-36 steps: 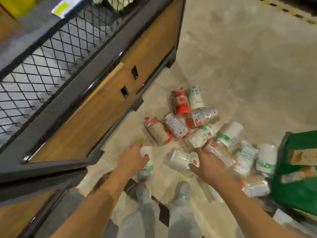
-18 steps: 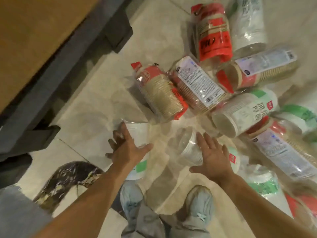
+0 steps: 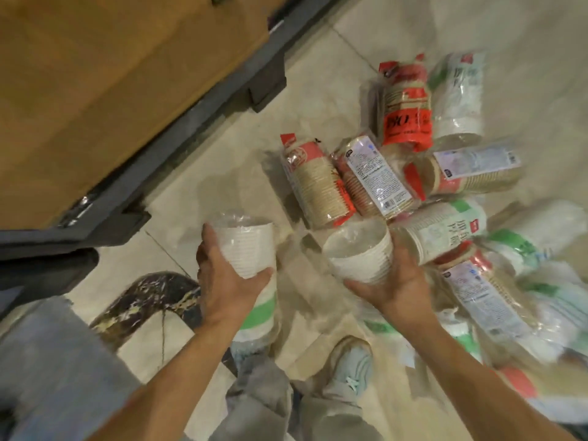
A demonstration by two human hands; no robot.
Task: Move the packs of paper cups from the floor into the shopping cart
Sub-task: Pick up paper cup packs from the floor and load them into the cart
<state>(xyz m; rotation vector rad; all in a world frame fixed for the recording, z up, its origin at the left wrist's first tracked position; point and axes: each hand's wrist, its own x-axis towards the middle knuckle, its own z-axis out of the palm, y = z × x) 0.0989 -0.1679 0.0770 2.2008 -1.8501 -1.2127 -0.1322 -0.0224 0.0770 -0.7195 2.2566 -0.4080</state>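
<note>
**Held packs.** The left hand grips a white pack with a green band, fingers curled round its far side and thumb pressed across the near side. The right hand grips a second white pack near its wide end, thumb beneath and fingers wrapped over the right side. The two packs are side by side and apart, in front of the person's legs and just short of the heap. Whether either is clear of the floor cannot be told.

**Contents.** Each pack is a clear plastic sleeve holding one nested stack of ribbed paper cups. On both held packs the film bunches loose beyond the end cup.

**Heap.** The other packs lie on their sides on the beige tiled floor, touching or overlapping.
- A brown pack with red trim lies nearest the left hand's pack.
- Touching it is a brown pack with a white label. The label shows fine print and a barcode, too small to read.
- Behind these, a pack with a red label carries large dark letters, blurred, possibly "BIO".
- A white pack in clear film lies against its right side.
- To the right lie another labelled brown pack and a white pack with a green corner. The latter bears a small red square logo and dark characters that are not legible.
- More green-and-white packs are blurred at the right edge.

**Surroundings.** A wooden cabinet with a dark frame stands on the left. A pale shoe shows below.
</note>
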